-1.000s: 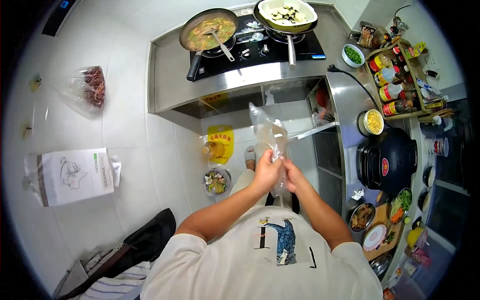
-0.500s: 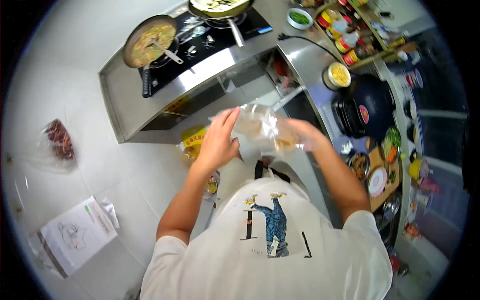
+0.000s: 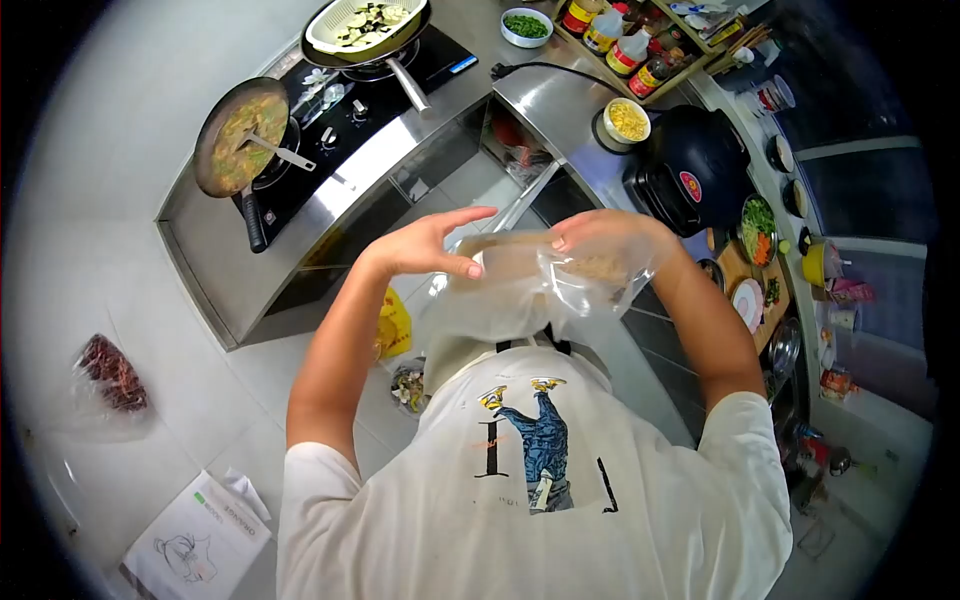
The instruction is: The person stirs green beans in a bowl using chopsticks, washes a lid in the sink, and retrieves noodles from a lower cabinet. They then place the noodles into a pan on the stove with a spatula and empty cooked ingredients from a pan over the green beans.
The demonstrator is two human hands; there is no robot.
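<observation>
A clear plastic bag (image 3: pixel 500 305) hangs in front of my waist, with something brownish showing through its right side. My right hand (image 3: pixel 615 232) grips the bag near its upper edge, thumb and fingers closed on the plastic. At the bag's left upper edge is my left hand (image 3: pixel 425 245). Its thumb and fingers are spread apart, and the thumb is at or very near the film; I cannot tell whether it touches.
A frying pan (image 3: pixel 222 150) with food and a spatula (image 3: pixel 275 148) sits on the stove (image 3: pixel 345 120). Beside it, another pan (image 3: pixel 405 85) bears a white basket (image 3: pixel 320 35). A black appliance (image 3: pixel 690 150) occupies the right counter. A yellow packet (image 3: pixel 395 325) lies low at left.
My left hand has opened, fingers and thumb parting at the bag's edge. The bag hangs lower and looks wider. The view has shifted, moving the stove left in the frame.
</observation>
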